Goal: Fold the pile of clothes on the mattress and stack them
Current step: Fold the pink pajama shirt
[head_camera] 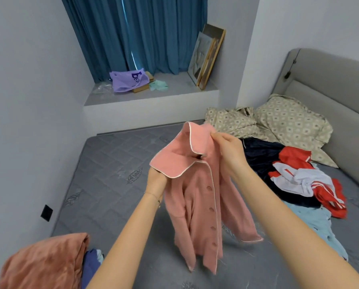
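Observation:
A pink buttoned pyjama shirt (197, 205) with white piping hangs in the air above the grey mattress (112, 163). My left hand (156, 181) grips it under the left collar flap, fingers hidden by the cloth. My right hand (229, 151) pinches the collar at its right shoulder. The shirt's hem hangs just above the mattress. To the right lies a loose pile: a dark navy garment (261, 155), a red and white garment (305, 180) and a light blue one (318, 226). At lower left a folded rust-pink garment (45, 263) lies on something blue (91, 265).
A patterned pillow (293, 126) and crumpled patterned sheet (230, 119) lie by the grey headboard (328, 84). Beyond the mattress is a window ledge (153, 97) with a purple bag (128, 80), framed pictures (207, 57) and teal curtains (137, 32). A wall runs along the left.

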A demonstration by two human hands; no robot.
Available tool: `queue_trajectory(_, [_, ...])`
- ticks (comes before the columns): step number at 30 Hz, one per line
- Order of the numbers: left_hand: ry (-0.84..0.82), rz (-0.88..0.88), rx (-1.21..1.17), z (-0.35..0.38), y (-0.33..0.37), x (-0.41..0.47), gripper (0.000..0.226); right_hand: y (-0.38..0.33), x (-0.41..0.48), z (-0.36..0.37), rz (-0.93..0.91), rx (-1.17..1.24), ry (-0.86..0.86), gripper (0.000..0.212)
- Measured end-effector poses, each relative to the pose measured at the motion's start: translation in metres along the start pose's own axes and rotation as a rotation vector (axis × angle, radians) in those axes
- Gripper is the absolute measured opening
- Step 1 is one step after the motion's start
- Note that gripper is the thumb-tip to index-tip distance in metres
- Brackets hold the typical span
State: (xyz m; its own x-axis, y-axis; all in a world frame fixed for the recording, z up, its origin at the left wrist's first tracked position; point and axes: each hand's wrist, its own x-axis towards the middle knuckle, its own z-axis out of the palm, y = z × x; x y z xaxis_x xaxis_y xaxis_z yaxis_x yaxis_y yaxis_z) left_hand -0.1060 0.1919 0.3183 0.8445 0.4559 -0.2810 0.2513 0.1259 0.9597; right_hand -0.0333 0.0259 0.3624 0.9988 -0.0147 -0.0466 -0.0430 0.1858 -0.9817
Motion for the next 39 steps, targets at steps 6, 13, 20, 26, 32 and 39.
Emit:
queue_trajectory(6, [0.082, 0.108, 0.030, -0.017, -0.003, 0.007, 0.017, 0.034, -0.001, -0.021, -0.042, -0.184, 0.019, 0.010])
queue_trajectory(13, [0.004, -0.065, 0.047, -0.029, -0.013, 0.012, 0.036, 0.077, -0.007, -0.037, 0.347, -0.241, 0.070, 0.022])
queue_trajectory(20, [-0.149, 0.067, 0.142, -0.031, -0.022, 0.005, 0.036, 0.084, -0.018, -0.026, 0.439, -0.251, -0.165, 0.052])
queue_trajectory(26, [-0.090, 0.207, 0.156, -0.047, -0.019, 0.012, 0.019, 0.081, -0.018, -0.040, 0.553, -0.352, -0.334, 0.037])
queue_trajectory(32, [-0.081, 0.191, 0.172, -0.062, -0.022, 0.016, 0.024, 0.082, -0.029, -0.042, 0.144, -0.465, -0.136, 0.038])
queue_trajectory(39, [-0.129, 0.225, 0.372, -0.067, -0.010, 0.005, 0.022, 0.065, -0.038, -0.046, -0.105, -0.519, 0.000, 0.046])
